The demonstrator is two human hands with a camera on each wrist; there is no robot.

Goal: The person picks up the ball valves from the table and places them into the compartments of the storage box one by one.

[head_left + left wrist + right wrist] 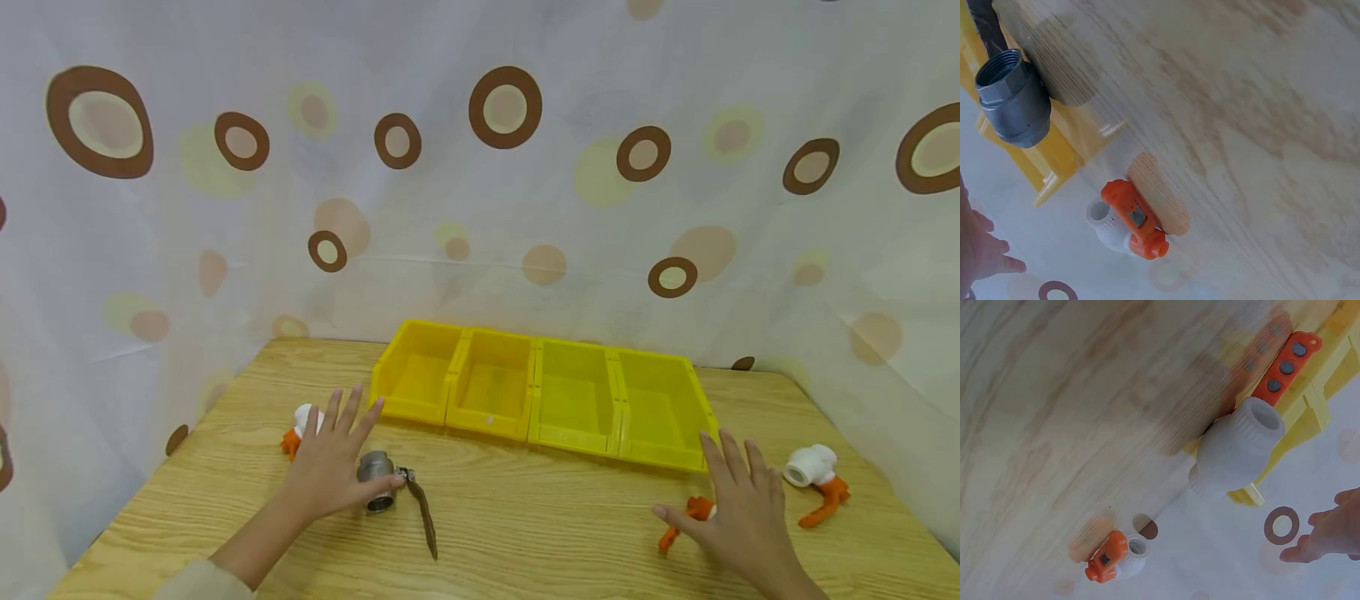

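My left hand [330, 467] is spread with straight fingers above a grey metal ball valve [377, 483] with a dark lever handle [423, 512]. Behind that hand, partly hidden, lies a white plastic valve with an orange handle [290, 444]; the left wrist view shows its orange handle [1138, 219] more fully. My right hand [742, 508] is likewise spread, holding nothing. It covers most of another white valve [1235, 450], whose orange handle [675, 533] sticks out beside the thumb. Farther right rests one more white valve [810, 465] with an orange handle [828, 504].
A row of several joined yellow bins [536, 392] stands toward the back of the wooden table [540, 525]. A white curtain [450, 200] with brown and beige circles hangs behind the table and along both sides.
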